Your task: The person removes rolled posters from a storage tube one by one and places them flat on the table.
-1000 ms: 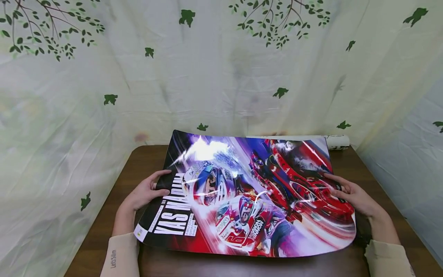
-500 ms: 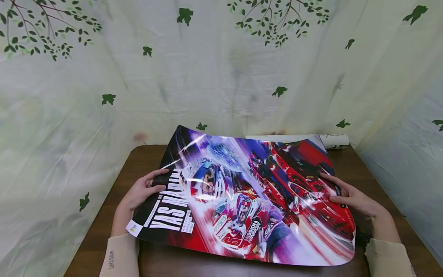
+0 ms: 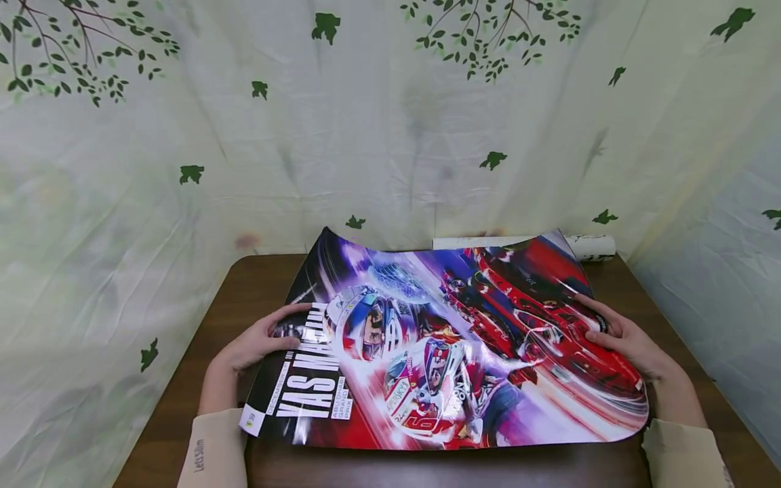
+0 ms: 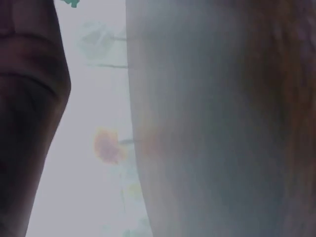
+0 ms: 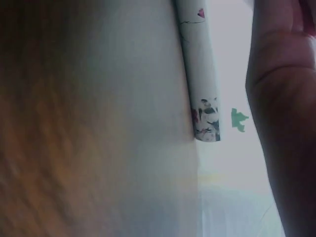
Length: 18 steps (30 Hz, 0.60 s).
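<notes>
A glossy poster [image 3: 421, 312] of racing helmets and a red race car spans the middle of the head view, above the table's front half. My left hand [image 3: 253, 346] pinches its left edge beside the white lettering, thumb on the printed face. On the opposite edge, my right hand [image 3: 631, 346] holds it the same way, its thumb over the red car. The sheet bows, with both far corners curling up. Each wrist view shows only part of the left hand [image 4: 29, 84] or right hand [image 5: 286, 79], dark and close to the lens.
A white rolled tube [image 3: 590, 248] with a printed pattern lies along the far edge of the brown wooden table [image 3: 262, 278], partly behind the poster. Pale cloth [image 3: 390, 135] with leaf prints hangs behind and at both sides.
The poster tilted slightly, its right front corner dipping, and is now nearly level again. Its far right corner curls up more, and its right front corner sits further right. Both hands keep hold.
</notes>
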Motion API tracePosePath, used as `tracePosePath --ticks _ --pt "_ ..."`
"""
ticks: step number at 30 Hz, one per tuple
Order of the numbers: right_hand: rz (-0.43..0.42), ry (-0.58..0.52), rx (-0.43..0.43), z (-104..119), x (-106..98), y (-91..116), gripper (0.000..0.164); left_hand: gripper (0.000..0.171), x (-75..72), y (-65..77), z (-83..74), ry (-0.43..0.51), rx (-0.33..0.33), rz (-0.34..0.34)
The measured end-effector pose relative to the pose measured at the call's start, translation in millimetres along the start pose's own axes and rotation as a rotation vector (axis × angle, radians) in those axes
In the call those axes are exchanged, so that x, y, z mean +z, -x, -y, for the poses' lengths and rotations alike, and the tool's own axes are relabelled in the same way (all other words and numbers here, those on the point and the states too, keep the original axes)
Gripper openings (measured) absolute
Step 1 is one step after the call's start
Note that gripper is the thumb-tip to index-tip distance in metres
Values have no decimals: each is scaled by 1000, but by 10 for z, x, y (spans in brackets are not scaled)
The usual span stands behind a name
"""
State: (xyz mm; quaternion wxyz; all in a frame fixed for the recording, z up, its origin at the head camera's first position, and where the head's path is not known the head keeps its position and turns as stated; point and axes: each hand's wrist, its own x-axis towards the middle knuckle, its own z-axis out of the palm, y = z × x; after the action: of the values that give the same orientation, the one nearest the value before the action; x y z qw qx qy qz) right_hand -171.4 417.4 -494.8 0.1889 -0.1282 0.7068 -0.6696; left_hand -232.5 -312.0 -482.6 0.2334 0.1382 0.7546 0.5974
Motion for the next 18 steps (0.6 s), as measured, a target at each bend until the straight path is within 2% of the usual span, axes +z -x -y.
tracePosePath --ticks 1,4,8,11,15,18 --pt "2 0 -7 8 1 6 69 72 2 0 5 -13 -14 22" --pt "-1 -29 -10 18 9 16 68 72 7 -6 2 -49 -34 11" --pt "-11 -57 -21 6 6 35 61 70 10 -12 -43 -46 0 -66" --pt "-77 31 -26 -2 7 42 52 66 20 -15 -79 -61 27 -139" --pt "-209 191 16 -4 35 32 40 54 36 -3 -112 -154 12 -240" --pt "-277 256 28 -5 35 12 34 43 36 13 -129 -219 24 -289"
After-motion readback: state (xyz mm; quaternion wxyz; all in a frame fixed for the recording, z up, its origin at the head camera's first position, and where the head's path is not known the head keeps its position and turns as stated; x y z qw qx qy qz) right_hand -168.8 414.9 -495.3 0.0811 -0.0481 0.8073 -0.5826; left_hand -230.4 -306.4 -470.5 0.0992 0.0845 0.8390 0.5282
